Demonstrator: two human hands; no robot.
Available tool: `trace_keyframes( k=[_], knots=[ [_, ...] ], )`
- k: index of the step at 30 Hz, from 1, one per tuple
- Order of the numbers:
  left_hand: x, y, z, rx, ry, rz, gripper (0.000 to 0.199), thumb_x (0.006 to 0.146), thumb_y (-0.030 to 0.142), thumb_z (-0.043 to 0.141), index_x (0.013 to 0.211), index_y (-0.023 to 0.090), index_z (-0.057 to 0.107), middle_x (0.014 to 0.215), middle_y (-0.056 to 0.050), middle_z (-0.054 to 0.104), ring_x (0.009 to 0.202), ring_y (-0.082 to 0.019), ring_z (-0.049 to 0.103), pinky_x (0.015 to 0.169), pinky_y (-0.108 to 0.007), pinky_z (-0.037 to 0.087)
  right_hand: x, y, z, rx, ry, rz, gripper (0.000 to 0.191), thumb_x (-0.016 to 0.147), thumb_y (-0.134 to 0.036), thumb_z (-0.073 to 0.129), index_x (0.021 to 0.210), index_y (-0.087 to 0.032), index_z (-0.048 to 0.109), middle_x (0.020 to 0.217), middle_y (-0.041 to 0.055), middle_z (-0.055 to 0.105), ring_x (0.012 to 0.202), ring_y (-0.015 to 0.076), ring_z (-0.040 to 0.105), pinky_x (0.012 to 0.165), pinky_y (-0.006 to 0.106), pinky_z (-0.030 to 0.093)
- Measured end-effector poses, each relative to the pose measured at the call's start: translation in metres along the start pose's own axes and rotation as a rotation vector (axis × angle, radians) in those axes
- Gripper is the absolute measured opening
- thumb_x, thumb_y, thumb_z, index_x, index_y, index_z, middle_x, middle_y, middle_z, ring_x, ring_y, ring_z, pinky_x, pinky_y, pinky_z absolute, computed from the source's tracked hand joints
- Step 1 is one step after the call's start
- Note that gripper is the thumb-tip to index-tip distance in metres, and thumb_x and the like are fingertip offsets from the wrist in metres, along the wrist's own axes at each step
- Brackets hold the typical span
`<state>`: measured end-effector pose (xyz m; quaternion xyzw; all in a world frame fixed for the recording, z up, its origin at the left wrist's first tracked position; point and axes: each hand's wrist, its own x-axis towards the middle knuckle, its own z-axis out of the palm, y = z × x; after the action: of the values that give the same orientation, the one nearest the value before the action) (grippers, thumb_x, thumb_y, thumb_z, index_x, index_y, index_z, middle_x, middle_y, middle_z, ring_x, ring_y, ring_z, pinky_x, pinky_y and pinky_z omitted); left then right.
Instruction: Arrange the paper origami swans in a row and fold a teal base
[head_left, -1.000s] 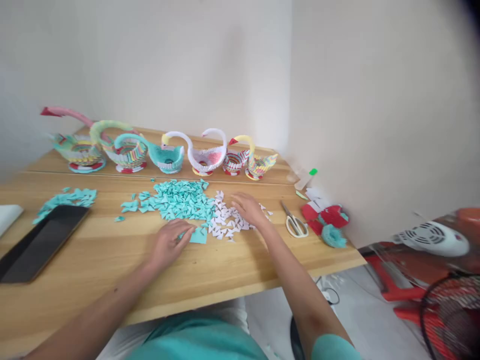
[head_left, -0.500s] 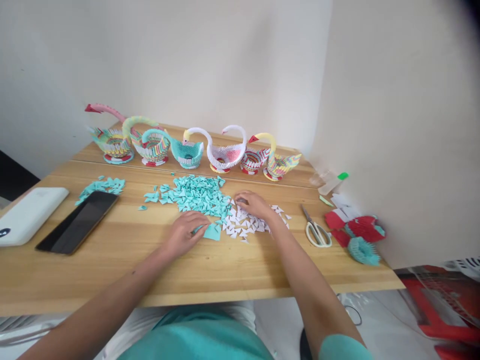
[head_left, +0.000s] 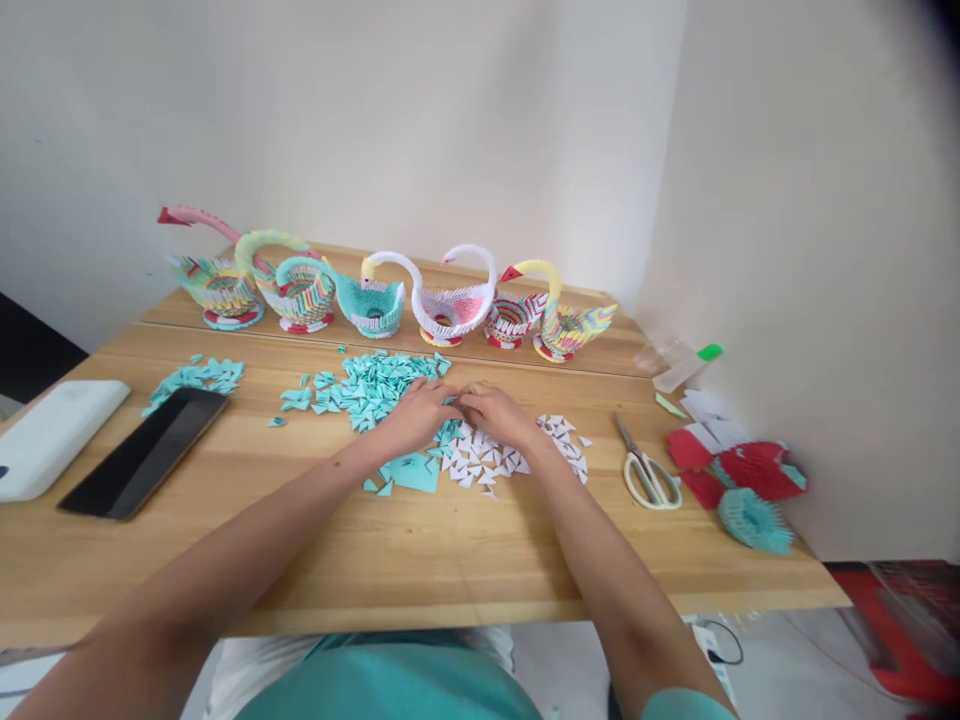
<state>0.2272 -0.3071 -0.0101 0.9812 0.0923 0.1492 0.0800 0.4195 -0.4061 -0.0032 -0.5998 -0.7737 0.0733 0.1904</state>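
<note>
My left hand (head_left: pixel 421 412) and my right hand (head_left: pixel 489 410) meet at the fingertips over the right edge of a heap of teal folded paper pieces (head_left: pixel 367 390). Both have their fingers drawn together; whatever is between them is too small to make out. White folded triangles (head_left: pixel 480 458) lie below and to the right of my right hand, partly under its wrist. A flat teal paper sheet (head_left: pixel 417 472) rests below my left hand, with a few loose teal pieces at its left.
Paper swans (head_left: pixel 375 305) stand in a row along the back. At the left lie a black phone (head_left: pixel 142 455), a white power bank (head_left: pixel 60 440) and a smaller teal pile (head_left: pixel 196 380). Scissors (head_left: pixel 649 478), red paper pieces (head_left: pixel 688 450) and a teal ring (head_left: pixel 752 518) lie at the right.
My left hand has moved up and right, off the flat teal sheet, to meet my right hand. Teal pieces beside the sheet have come into view. The camera view has shifted slightly.
</note>
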Motion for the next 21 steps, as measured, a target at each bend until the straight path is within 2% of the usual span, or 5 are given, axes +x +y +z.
trace_keyframes(
  k=[3, 7, 14, 17, 21],
  knots=[
    [-0.004, -0.005, 0.007, 0.007, -0.02, -0.016, 0.043, 0.091, 0.002, 0.057, 0.116, 0.029, 0.08, 0.133, -0.011, 0.069, 0.128, -0.03, 0.059, 0.117, -0.057, 0.039, -0.011, 0.009, -0.007, 0.026, 0.0, 0.037, 0.035, 0.092, 0.003, 0.052, 0.102, -0.018, 0.078, 0.105, 0.0098, 0.076, 0.102, 0.0224, 0.066, 0.095, 0.036, 0.05],
    [-0.009, -0.012, 0.001, -0.012, -0.015, -0.008, 0.042, 0.092, 0.0, 0.053, 0.113, 0.024, 0.081, 0.13, -0.012, 0.069, 0.125, -0.029, 0.061, 0.113, -0.051, 0.044, -0.031, 0.014, -0.019, 0.01, 0.017, 0.104, 0.033, 0.091, 0.003, 0.051, 0.094, -0.017, 0.077, 0.098, 0.0101, 0.075, 0.098, 0.0234, 0.067, 0.093, 0.036, 0.051],
    [0.006, 0.0, -0.006, -0.047, 0.007, -0.023, 0.028, 0.097, 0.014, 0.058, 0.111, 0.024, 0.08, 0.127, -0.011, 0.069, 0.12, -0.03, 0.063, 0.111, -0.051, 0.044, -0.022, 0.002, -0.004, -0.044, 0.064, 0.048, 0.034, 0.096, -0.002, 0.054, 0.119, -0.017, 0.074, 0.125, 0.0123, 0.075, 0.116, 0.0265, 0.065, 0.104, 0.042, 0.049],
    [0.011, 0.007, -0.004, -0.056, -0.045, -0.039, 0.024, 0.095, 0.015, 0.062, 0.109, 0.024, 0.08, 0.124, -0.011, 0.07, 0.122, -0.031, 0.063, 0.111, -0.053, 0.043, -0.022, 0.001, -0.002, -0.088, -0.003, 0.068, 0.035, 0.092, 0.002, 0.056, 0.114, -0.016, 0.076, 0.126, 0.0129, 0.075, 0.115, 0.0272, 0.067, 0.103, 0.042, 0.05],
    [0.008, 0.003, -0.003, -0.042, -0.08, -0.1, 0.023, 0.096, 0.016, 0.061, 0.108, 0.021, 0.08, 0.122, -0.013, 0.069, 0.118, -0.032, 0.064, 0.111, -0.055, 0.042, -0.035, 0.003, -0.011, -0.124, -0.024, 0.103, 0.033, 0.09, 0.004, 0.054, 0.096, -0.017, 0.078, 0.105, 0.0105, 0.079, 0.103, 0.0265, 0.07, 0.099, 0.041, 0.051]
  ],
)
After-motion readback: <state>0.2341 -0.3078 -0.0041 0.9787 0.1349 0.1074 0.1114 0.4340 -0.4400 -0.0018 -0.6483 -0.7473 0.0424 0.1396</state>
